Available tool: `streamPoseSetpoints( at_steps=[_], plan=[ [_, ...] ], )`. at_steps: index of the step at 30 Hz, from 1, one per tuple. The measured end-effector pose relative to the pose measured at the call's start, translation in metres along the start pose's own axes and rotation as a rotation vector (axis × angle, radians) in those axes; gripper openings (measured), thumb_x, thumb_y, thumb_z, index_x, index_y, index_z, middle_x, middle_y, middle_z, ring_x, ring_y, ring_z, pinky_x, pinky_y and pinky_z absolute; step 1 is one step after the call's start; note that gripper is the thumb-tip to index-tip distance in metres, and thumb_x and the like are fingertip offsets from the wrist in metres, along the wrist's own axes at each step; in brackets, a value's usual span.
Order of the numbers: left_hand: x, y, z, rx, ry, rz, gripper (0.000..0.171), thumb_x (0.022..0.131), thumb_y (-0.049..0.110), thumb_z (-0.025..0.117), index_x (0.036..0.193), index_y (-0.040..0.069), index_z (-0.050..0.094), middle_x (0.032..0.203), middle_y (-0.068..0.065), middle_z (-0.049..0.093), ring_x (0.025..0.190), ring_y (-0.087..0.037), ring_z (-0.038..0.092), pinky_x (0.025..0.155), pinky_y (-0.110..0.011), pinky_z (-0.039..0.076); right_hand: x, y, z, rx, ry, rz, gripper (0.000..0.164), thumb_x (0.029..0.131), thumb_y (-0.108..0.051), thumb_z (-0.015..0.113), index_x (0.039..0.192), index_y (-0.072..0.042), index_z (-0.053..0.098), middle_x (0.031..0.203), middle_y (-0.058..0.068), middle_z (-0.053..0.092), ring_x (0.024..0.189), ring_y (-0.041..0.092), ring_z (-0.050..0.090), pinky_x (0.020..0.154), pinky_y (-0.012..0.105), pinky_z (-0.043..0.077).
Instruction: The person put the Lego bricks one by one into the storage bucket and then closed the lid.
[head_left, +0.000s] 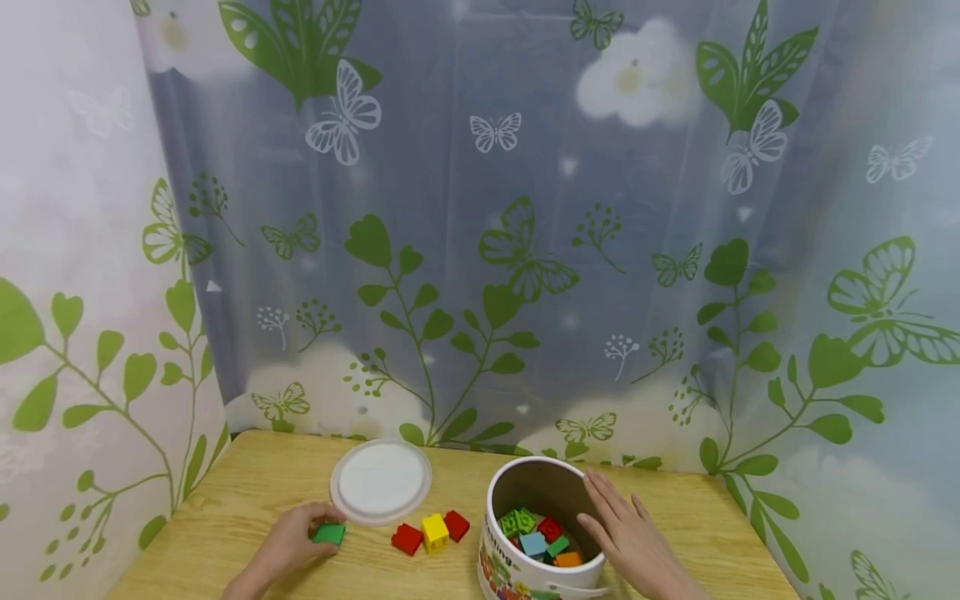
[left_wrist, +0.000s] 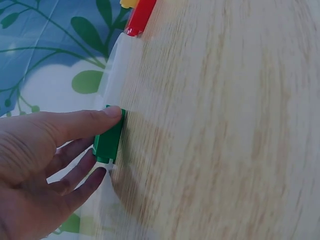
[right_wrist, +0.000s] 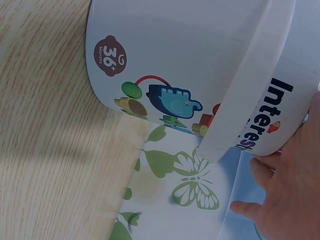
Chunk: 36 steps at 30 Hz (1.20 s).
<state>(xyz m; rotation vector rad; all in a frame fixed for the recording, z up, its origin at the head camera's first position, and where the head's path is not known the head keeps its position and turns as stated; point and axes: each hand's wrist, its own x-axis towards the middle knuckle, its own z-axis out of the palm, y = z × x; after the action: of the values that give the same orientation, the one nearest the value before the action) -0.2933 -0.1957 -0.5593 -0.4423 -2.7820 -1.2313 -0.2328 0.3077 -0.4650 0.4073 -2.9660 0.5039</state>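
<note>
My left hand [head_left: 291, 537] pinches a green toy building block [head_left: 329, 534] at the table's left side. In the left wrist view, the thumb lies along one side of that block [left_wrist: 108, 137] and the fingers are at the other. At the right, my right hand [head_left: 633, 533] rests on the rim of a white bucket [head_left: 540, 575] with fingers extended. Inside the bucket lie several blocks, among them a light blue block [head_left: 533, 545] and an orange block [head_left: 567, 559]. The right wrist view has the bucket's printed side [right_wrist: 150, 55] and its white handle [right_wrist: 250, 75].
Between the left hand and the bucket, a yellow block [head_left: 434, 533] sits between two red blocks, one red block [head_left: 407, 539] at its left and another red block [head_left: 457, 525] at its right. A round white lid [head_left: 381, 481] lies behind them on the wooden table [head_left: 262, 467]. Patterned curtains [head_left: 450, 292] surround the table.
</note>
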Motion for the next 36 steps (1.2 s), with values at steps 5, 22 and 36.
streamPoseSetpoints(
  at_steps=[5, 22, 36],
  plan=[
    [0.001, 0.003, -0.002, -0.035, 0.003, 0.01, 0.035, 0.071, 0.006, 0.09, 0.103, 0.003, 0.075, 0.103, -0.009, 0.073, 0.093, -0.025, 0.066, 0.076, -0.028, 0.059, 0.001, 0.0, 0.001, 0.004, 0.001, -0.003, 0.063, 0.108, -0.043, 0.045, 0.159, -0.008, 0.033, 0.165, 0.012, 0.028, 0.151, 0.033, 0.027, 0.117, 0.071, 0.018],
    [0.018, 0.066, -0.026, -0.041, 0.0, 0.121, 0.034, 0.079, 0.022, 0.088, 0.106, 0.007, 0.075, 0.1, 0.0, 0.071, 0.09, -0.019, 0.066, 0.073, -0.023, 0.057, 0.001, 0.0, 0.0, 0.006, -0.002, -0.003, 0.063, 0.108, -0.043, 0.044, 0.159, -0.009, 0.032, 0.165, 0.011, 0.028, 0.152, 0.033, 0.026, 0.117, 0.071, 0.018],
    [0.028, 0.109, -0.027, -0.025, -0.012, 0.234, 0.03, 0.081, 0.025, 0.087, 0.106, 0.014, 0.074, 0.099, 0.003, 0.071, 0.09, -0.017, 0.065, 0.077, -0.033, 0.06, 0.0, 0.0, -0.001, 0.003, -0.01, 0.002, 0.063, 0.108, -0.043, 0.044, 0.159, -0.009, 0.032, 0.165, 0.013, 0.028, 0.151, 0.034, 0.026, 0.117, 0.071, 0.017]
  ],
)
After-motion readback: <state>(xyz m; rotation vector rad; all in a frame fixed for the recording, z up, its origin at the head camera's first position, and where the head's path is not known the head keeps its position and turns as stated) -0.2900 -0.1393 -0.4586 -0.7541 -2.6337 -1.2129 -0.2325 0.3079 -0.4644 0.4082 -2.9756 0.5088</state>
